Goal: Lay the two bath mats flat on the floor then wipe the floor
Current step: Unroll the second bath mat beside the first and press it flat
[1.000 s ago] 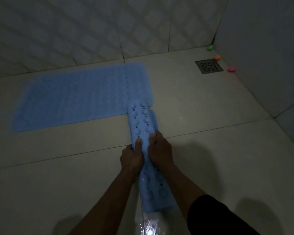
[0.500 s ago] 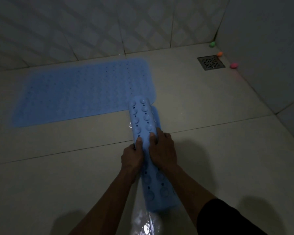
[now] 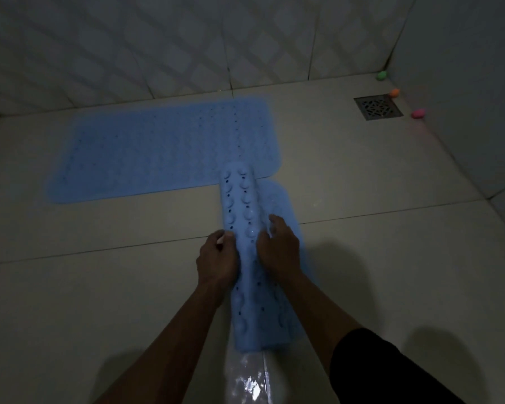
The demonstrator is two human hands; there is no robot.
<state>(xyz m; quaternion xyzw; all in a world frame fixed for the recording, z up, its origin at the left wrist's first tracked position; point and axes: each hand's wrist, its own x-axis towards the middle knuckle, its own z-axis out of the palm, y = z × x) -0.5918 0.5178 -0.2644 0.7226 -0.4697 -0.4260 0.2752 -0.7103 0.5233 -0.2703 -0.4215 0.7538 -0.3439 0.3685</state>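
A: Where are the two mats?

B: One blue bath mat (image 3: 164,150) lies flat on the tiled floor (image 3: 99,287), close along the back wall (image 3: 158,39). The second mat (image 3: 245,217) is partly rolled – a roll with its suction cups facing up, running from the first mat's near right corner toward the person. A flat strip of it shows to the right of the roll. Its far end reaches the first mat's edge; whether it overlaps there I cannot tell.

A: And the hands?

B: The left hand (image 3: 217,259) is curled against the roll's left side, thumb on top, fingers tucked under and hidden. The right hand (image 3: 279,246) has its fingers spread, pressing on the flat strip and the roll's right side. Neither pinches anything that I can make out.

A: What is hard to see?

B: The light is dim, so the flat mat's texture is mostly a blur – only a few rows of holes show. The forearms cover part of the roll's near half. A dark sleeve (image 3: 391,371) is cut off at the lower right edge. Just below the roll there is a shiny patch (image 3: 250,380) on the floor; wet or plastic, I cannot say.

A: Anything else?

B: A square drain (image 3: 378,107) by the far right corner, with three small coloured objects beside it: green (image 3: 381,75), orange (image 3: 394,92), pink (image 3: 418,113). They are too small to identify.
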